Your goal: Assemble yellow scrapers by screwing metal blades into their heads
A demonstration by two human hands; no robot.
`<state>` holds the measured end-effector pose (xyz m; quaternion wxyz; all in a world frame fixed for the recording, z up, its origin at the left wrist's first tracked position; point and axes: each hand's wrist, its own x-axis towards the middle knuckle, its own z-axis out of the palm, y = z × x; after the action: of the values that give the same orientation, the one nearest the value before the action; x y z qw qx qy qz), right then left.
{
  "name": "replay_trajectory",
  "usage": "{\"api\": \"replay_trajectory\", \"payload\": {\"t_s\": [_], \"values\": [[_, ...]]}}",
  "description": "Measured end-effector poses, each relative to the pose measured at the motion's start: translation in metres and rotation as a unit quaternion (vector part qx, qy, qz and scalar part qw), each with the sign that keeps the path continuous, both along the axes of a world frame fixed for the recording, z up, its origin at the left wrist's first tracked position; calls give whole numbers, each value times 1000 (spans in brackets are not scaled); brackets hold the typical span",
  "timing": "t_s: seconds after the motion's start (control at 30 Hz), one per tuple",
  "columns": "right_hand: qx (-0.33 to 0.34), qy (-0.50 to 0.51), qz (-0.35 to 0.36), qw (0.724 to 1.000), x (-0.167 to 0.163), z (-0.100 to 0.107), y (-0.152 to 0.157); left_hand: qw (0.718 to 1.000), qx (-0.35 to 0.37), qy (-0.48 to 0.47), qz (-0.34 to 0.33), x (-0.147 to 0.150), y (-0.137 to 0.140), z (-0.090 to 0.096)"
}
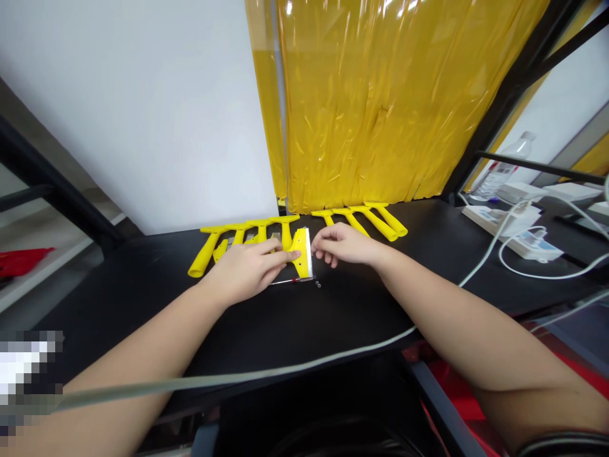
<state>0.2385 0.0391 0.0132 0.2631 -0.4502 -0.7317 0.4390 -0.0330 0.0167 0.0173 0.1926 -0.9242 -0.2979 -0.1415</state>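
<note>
My left hand [250,270] is closed around a yellow scraper [299,254], whose head points right with a pale blade along its edge. Just right of that blade is my right hand [345,243], its fingers bent and thumb and forefinger drawn together; whether something small is between them I cannot make out. Below the scraper head lies a thin screwdriver [294,280] with a red part. Tiny metal pieces [318,284] rest beside its right end. Behind my hands, yellow scraper handles [204,251] stand in a row, and more yellow handles [380,222] lie to the right.
The black table [333,330] carries everything. At the right are a power strip [533,244], white cables [490,247] and a plastic bottle [502,165]. A pale cord [266,374] runs across the front. A yellow plastic curtain [380,108] and white panel [157,114] stand behind.
</note>
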Motion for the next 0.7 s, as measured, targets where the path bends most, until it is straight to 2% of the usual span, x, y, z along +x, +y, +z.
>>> {"api": "replay_trajectory", "payload": {"t_s": [0.07, 0.13, 0.23, 0.33, 0.47, 0.57, 0.7], "values": [[84, -123, 36, 988, 6, 3, -2, 1000, 1, -3, 11, -3, 2, 1], [147, -216, 48, 964, 12, 6, -3, 1000, -2, -7, 21, -5, 2, 1], [185, -277, 19, 943, 20, 8, -1, 1000, -7, -8, 26, -5, 3, 2], [163, -302, 0, 939, 23, 8, 2, 999, -13, -8, 29, -4, 2, 2], [112, -305, 11, 946, 21, 8, 1, 999, -25, -13, 33, -4, 3, 1], [117, -292, 52, 948, 17, 10, -4, 999, -32, -16, 35, -4, 3, 0], [79, -239, 130, 959, 11, 12, -13, 999, -32, -15, 39, -4, 3, 0]]}}
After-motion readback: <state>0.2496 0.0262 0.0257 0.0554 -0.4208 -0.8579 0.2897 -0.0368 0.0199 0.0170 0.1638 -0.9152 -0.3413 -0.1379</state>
